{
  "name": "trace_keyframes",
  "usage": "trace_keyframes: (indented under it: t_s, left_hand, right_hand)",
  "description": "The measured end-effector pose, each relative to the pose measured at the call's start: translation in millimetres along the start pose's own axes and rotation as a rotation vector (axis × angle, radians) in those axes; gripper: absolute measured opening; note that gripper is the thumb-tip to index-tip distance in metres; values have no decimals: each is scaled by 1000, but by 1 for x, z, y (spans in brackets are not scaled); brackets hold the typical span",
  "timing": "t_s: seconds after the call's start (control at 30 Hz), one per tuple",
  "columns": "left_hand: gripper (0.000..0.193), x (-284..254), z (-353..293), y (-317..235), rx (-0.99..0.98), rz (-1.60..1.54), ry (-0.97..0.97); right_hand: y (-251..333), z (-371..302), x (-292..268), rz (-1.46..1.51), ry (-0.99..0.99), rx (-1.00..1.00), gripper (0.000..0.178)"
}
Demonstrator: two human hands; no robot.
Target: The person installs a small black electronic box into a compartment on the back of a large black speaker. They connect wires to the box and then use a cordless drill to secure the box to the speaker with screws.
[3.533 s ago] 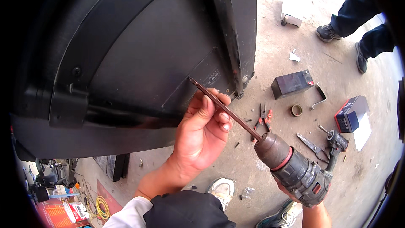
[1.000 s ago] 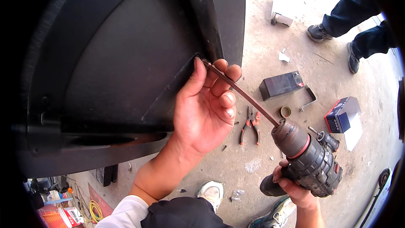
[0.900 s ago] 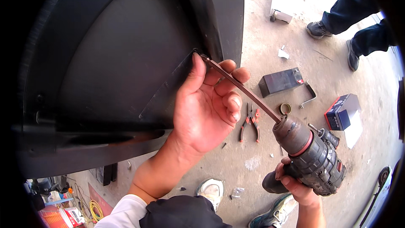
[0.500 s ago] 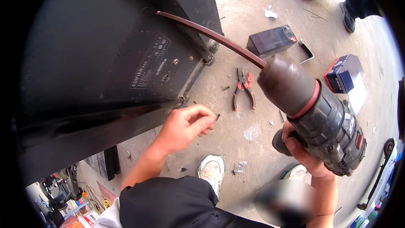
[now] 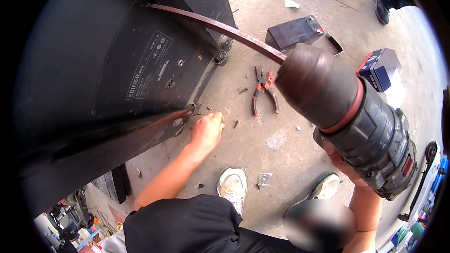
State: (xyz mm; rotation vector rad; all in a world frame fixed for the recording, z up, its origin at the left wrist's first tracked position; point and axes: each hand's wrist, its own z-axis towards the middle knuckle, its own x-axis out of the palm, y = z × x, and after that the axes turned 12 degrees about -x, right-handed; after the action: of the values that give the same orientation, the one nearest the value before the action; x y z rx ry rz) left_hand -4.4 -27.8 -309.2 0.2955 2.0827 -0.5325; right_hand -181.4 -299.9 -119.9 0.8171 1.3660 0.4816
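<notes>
My right hand (image 5: 346,164) grips a black cordless drill (image 5: 365,122) from below; its large chuck carries a red ring. From the chuck a long brownish bit (image 5: 220,28) runs up and left, its far end over the panel of a large black speaker cabinet (image 5: 117,61). My left hand (image 5: 206,130) is beside the cabinet's lower corner with fingers curled together. What it holds, if anything, is hidden. Close by on the floor lie small dark screws, one of them (image 5: 236,124) to the hand's right. Black-and-red pliers (image 5: 264,91) rest farther off.
Beyond the pliers are a dark rectangular battery (image 5: 294,33) and a black U-shaped handle (image 5: 334,43). A dark blue and red carton (image 5: 378,68) stands at right. Another person's shoes (image 5: 382,8) appear at the upper right. My own shoes (image 5: 232,187) are below.
My left hand has moved to the cabinet's corner, its fingers now turned away from view. The drill looks larger and slightly higher. The whole view has shifted a little.
</notes>
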Motion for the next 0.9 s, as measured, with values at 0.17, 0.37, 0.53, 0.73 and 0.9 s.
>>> trace_keyframes:
  t_s: [0.17, 0.37, 0.53, 0.73, 0.9]
  left_hand:
    - [8, 0, 0, 6, 89, -51, -67]
    - [9, -3, -5, 3, 238, -155, -148]
    - [11, -33, -14, -6, 85, -476, 76]
    - [10, -44, -23, -22, -133, -894, 287]
    - [13, -43, -26, -27, -108, -1154, 366]
  right_hand:
    - [-2, 8, 2, 46, -29, -28, 30]
    - [-3, 12, 5, 67, -69, -14, 30]
    - [-3, 20, 9, 81, -71, -11, 30]
    - [1, 24, 9, 57, -50, 15, 31]
    - [-2, 22, 8, 38, -101, -19, 32]
